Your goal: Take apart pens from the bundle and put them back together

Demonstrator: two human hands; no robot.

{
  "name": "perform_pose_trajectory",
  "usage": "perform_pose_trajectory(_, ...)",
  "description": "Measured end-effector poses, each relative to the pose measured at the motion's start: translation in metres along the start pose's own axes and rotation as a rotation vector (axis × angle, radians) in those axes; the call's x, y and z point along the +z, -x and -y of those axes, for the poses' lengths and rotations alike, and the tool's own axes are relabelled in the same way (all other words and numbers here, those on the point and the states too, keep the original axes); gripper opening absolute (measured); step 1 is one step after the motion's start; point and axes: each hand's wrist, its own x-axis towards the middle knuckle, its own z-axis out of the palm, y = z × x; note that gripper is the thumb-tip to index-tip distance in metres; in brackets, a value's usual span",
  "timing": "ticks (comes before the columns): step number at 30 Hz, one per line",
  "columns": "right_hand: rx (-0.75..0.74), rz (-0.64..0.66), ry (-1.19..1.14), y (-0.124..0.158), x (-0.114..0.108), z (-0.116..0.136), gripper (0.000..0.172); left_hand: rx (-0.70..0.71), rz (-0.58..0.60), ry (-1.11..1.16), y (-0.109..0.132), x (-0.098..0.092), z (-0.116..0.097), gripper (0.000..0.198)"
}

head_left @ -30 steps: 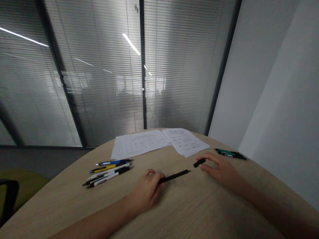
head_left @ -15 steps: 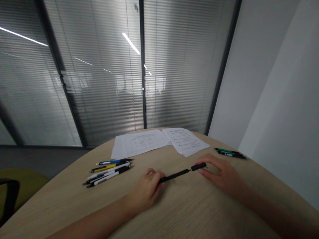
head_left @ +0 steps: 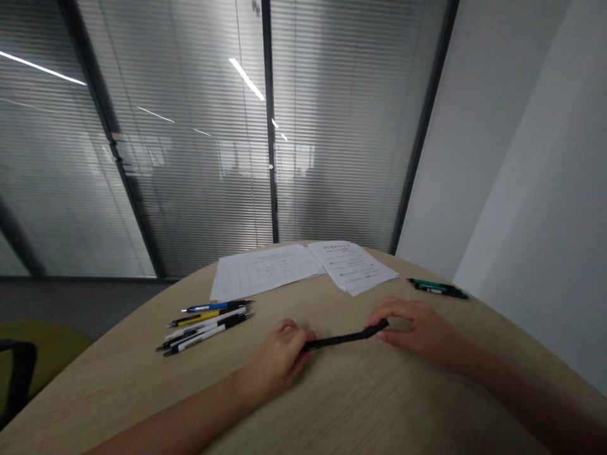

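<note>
a slim black pen [head_left: 344, 339] is held almost level just above the wooden table [head_left: 332, 404], spanning the space between the 2 hands. its barrel end is enclosed by the left hand [head_left: 279, 357], which is closed narrowly around it, while its black cap [head_left: 378, 328] is held by the right hand [head_left: 415, 328], curled over that end. the pen appears to be kept straight by this hold at both ends. no gap can be made out between cap and barrel, and whether the pen touches the table cannot be told. a bundle of pens [head_left: 206, 325] is laid side by side to the left, and a smaller group of pens [head_left: 439, 289] is set to the right, both apart from the 2 printed sheets [head_left: 270, 272] at the far edge.
</note>
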Motion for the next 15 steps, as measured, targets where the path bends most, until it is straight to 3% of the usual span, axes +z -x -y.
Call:
perform_pose_trajectory(3, 0.014, 0.036, 0.016, 0.0003, 0.0001, -0.0008, 0.011, 0.017, -0.018, -0.009, 0.0007, 0.0005, 0.0003, 0.012)
perform_pose_trajectory(8, 0.03, -0.057, 0.083, 0.0008, 0.0058, -0.003, 0.012, 0.048, -0.084, -0.005, 0.0043, 0.0017, 0.002, 0.013)
perform_pose_trajectory(15, 0.188, -0.026, 0.05, -0.0006, 0.0066, -0.0027, 0.014, 0.107, -0.142, -0.003, 0.005, -0.0013, 0.0028, 0.016)
